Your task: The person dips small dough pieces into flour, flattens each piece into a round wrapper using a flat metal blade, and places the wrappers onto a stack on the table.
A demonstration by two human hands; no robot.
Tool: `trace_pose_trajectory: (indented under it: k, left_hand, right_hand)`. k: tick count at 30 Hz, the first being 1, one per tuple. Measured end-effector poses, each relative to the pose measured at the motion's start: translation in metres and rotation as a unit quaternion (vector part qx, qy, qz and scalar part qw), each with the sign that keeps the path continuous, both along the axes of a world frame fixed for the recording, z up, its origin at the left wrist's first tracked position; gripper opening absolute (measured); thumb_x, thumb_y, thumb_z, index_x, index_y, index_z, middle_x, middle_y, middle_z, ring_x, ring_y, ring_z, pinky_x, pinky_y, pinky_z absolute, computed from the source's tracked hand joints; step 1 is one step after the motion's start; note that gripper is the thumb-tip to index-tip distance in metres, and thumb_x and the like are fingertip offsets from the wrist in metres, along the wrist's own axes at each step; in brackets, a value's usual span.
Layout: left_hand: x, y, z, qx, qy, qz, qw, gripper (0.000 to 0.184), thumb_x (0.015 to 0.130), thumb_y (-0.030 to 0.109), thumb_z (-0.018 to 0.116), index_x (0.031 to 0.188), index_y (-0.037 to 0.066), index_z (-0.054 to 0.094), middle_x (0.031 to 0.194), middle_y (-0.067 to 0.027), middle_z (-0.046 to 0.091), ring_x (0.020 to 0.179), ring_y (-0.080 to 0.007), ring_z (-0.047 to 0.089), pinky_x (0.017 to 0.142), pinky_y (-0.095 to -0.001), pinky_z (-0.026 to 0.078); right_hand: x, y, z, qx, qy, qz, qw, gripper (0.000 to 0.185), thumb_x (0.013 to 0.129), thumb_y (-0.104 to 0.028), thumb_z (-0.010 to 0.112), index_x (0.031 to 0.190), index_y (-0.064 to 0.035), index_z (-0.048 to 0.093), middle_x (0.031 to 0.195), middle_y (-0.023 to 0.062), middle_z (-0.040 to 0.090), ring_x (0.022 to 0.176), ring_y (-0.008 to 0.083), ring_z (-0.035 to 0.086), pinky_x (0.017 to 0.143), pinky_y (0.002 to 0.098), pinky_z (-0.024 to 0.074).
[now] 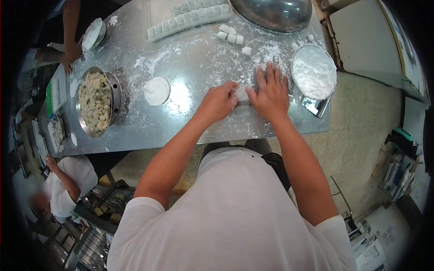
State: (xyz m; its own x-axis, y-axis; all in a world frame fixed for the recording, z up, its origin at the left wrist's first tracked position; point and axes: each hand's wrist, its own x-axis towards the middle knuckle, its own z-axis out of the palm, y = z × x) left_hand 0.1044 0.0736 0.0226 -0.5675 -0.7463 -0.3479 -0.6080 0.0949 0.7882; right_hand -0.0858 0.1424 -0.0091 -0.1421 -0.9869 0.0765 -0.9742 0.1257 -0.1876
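Between my hands a small white piece of dough lies on the floured metal table. My left hand is closed, its fingertips pinching the dough's left edge. My right hand lies flat with fingers stretched out, its thumb at the dough's right side; whatever is under the palm is hidden. Left of my hands sits a stack of round dough wrappers. Several cut dough pieces are beyond my right hand. A bowl of white flour stands to its right.
A metal bowl of filling stands at the left. Trays of pleated dumplings and a large metal dome are at the back. One co-worker's hands are at the far left; another person is lower left.
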Motion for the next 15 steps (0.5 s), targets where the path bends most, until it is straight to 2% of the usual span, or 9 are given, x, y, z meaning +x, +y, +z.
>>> trace_pose_trajectory:
  k: [1,3,5,7,9,10,13,14,15]
  left_hand:
    - [-0.006,-0.005,-0.002,-0.007,0.002,-0.002,1.000,0.030,0.093,0.011,0.069,0.122,0.003,0.065,0.102,-0.0189,0.075,0.092,-0.0319,0.074,0.085,-0.0404,0.056]
    - [-0.013,-0.011,-0.012,-0.092,0.029,-0.023,0.995,0.029,0.093,0.011,0.070,0.120,0.002,0.066,0.102,-0.0197,0.075,0.094,-0.0327,0.073,0.087,-0.0418,0.056]
    - [-0.011,-0.012,-0.020,-0.128,0.019,-0.045,0.991,0.026,0.093,0.011,0.070,0.117,0.001,0.067,0.101,-0.0192,0.074,0.093,-0.0316,0.073,0.087,-0.0415,0.055]
    - [-0.006,-0.010,-0.020,-0.154,0.003,-0.064,0.986,0.024,0.092,0.011,0.070,0.114,0.001,0.067,0.100,-0.0188,0.074,0.092,-0.0305,0.073,0.086,-0.0412,0.055]
    - [0.002,-0.005,-0.012,0.045,0.027,0.001,0.999,0.020,0.093,0.010,0.068,0.110,0.001,0.066,0.094,-0.0142,0.073,0.086,-0.0240,0.070,0.080,-0.0381,0.054]
    - [0.008,-0.004,-0.019,0.120,0.048,0.011,0.992,0.017,0.094,0.009,0.068,0.108,0.002,0.064,0.089,-0.0087,0.069,0.081,-0.0178,0.066,0.076,-0.0352,0.052]
    - [0.009,-0.004,-0.017,0.124,0.066,0.025,0.990,0.016,0.094,0.008,0.067,0.109,0.002,0.064,0.086,-0.0052,0.067,0.080,-0.0148,0.064,0.074,-0.0341,0.052]
    - [0.004,-0.006,-0.016,0.055,0.044,0.017,0.997,0.019,0.094,0.008,0.068,0.112,0.002,0.065,0.088,-0.0088,0.070,0.081,-0.0191,0.066,0.076,-0.0356,0.053]
    - [-0.001,-0.009,-0.015,0.050,0.045,0.014,0.998,0.019,0.094,0.008,0.068,0.112,0.002,0.065,0.088,-0.0088,0.070,0.081,-0.0191,0.066,0.076,-0.0356,0.053]
  right_hand:
    - [-0.003,-0.012,-0.003,-0.007,0.002,-0.002,1.000,0.072,0.093,-0.048,0.062,0.152,-0.0090,0.049,0.161,0.0207,0.040,0.149,0.0412,0.036,0.121,0.0578,0.0261]
    - [-0.004,-0.026,-0.006,-0.050,-0.005,-0.016,0.999,0.071,0.095,-0.049,0.060,0.153,-0.0087,0.049,0.163,0.0200,0.038,0.149,0.0418,0.035,0.122,0.0583,0.0232]
    - [0.001,0.006,-0.009,-0.051,-0.006,-0.013,0.999,0.072,0.094,-0.048,0.062,0.152,-0.0086,0.049,0.162,0.0203,0.038,0.150,0.0409,0.035,0.122,0.0573,0.0235]
    - [0.007,0.059,-0.013,0.011,-0.016,0.017,1.000,0.073,0.092,-0.049,0.063,0.151,-0.0076,0.050,0.162,0.0190,0.039,0.149,0.0402,0.038,0.122,0.0570,0.0250]
    - [0.008,0.093,-0.010,0.011,-0.031,0.033,0.999,0.073,0.091,-0.049,0.063,0.151,-0.0076,0.051,0.162,0.0185,0.040,0.148,0.0402,0.038,0.122,0.0567,0.0250]
    - [0.010,0.103,-0.009,0.013,-0.048,0.039,0.998,0.073,0.091,-0.049,0.063,0.150,-0.0077,0.051,0.162,0.0179,0.040,0.148,0.0403,0.039,0.122,0.0565,0.0251]
    - [0.005,0.046,-0.010,0.002,-0.031,0.030,0.999,0.073,0.092,-0.049,0.062,0.152,-0.0086,0.049,0.161,0.0212,0.040,0.149,0.0399,0.037,0.122,0.0562,0.0234]
    - [0.005,0.018,-0.006,-0.010,-0.023,0.012,1.000,0.073,0.092,-0.048,0.062,0.152,-0.0085,0.049,0.161,0.0212,0.040,0.149,0.0399,0.037,0.122,0.0561,0.0235]
    - [0.003,-0.007,-0.003,-0.029,-0.013,-0.004,0.999,0.072,0.093,-0.048,0.062,0.152,-0.0083,0.049,0.161,0.0211,0.040,0.149,0.0399,0.037,0.122,0.0561,0.0237]
